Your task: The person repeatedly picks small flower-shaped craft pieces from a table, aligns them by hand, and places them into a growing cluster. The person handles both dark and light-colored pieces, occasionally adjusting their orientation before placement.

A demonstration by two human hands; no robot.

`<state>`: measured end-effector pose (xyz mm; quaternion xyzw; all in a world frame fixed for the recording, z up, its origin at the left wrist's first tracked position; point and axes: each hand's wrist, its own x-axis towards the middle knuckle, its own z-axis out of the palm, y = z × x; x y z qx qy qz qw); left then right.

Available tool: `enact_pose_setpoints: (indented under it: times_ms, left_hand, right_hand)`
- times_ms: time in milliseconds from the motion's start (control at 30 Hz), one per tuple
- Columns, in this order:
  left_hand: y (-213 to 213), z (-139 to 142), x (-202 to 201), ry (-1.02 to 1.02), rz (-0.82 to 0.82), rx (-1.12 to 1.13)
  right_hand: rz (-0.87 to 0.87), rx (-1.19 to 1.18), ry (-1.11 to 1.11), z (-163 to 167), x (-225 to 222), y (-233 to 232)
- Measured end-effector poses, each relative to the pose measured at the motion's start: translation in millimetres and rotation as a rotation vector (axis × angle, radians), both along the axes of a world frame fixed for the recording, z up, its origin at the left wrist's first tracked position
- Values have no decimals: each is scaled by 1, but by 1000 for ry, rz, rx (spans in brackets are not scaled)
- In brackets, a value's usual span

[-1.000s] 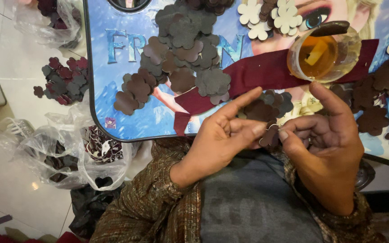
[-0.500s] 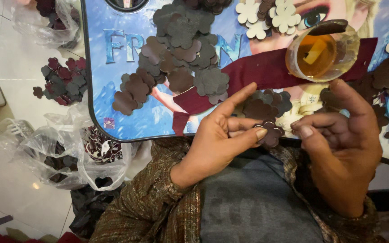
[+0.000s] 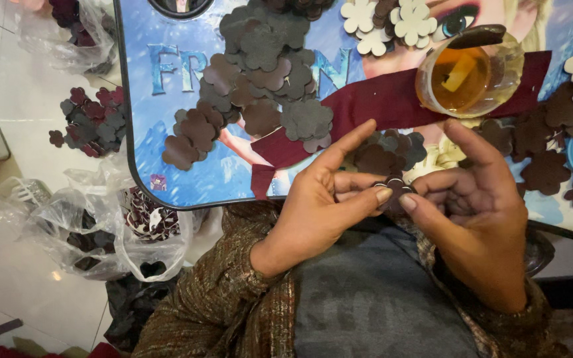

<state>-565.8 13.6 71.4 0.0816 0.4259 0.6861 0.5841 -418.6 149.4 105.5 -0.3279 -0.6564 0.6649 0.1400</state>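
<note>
Small dark flower piece (image 3: 392, 189) mostly hidden behind fingertips; blue tray (image 3: 167, 166) cut off top and right; bag (image 3: 94, 225) contents unclear.

Both hands meet at the fingertips, left hand (image 3: 313, 205) pinching, right hand (image 3: 479, 219) curled, index fingers raised.

Dark flower cutout (image 3: 392, 189), seemingly between hands

Both hands bare — left hand (image 3: 319, 205), right hand (image 3: 479, 219) — no rings or watch showing. Long sleeves in brown woven cloth streaked with ochre and rust run to the wrists; across the lap lies plain grey-blue fabric, faintly mottled.
</note>
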Motion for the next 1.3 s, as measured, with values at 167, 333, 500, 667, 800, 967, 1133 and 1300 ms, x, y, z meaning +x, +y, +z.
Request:
enact_pose_setpoints:
  times_ms: [167, 333, 500, 667, 800, 967, 1133, 1300]
  left_hand:
    - [0, 0, 1, 4, -5, 6]
    - [1, -2, 3, 49, -2, 29]
    - [1, -1, 6, 58, 12, 31]
    - [1, 2, 6, 98, 19, 12]
    - [0, 3, 5, 112, 8, 10]
    - [1, 2, 5, 90, 15, 20]
    - [1, 3, 7, 62, 11, 62]
    - [3, 0, 9, 99, 93, 74]
  right_hand:
    - [-24, -84, 13, -3, 0, 0]
    - [-13, -109, 34, -5, 3, 1]
    - [13, -115, 66, -7, 5, 1]
    - [13, -88, 31, -7, 5, 1]
    - [18, -78, 48, -7, 5, 1]
    - [-33, -123, 90, -6, 5, -1]
    - [-204, -49, 81, -7, 6, -3]
    - [-177, -55, 195, -11, 8, -4]
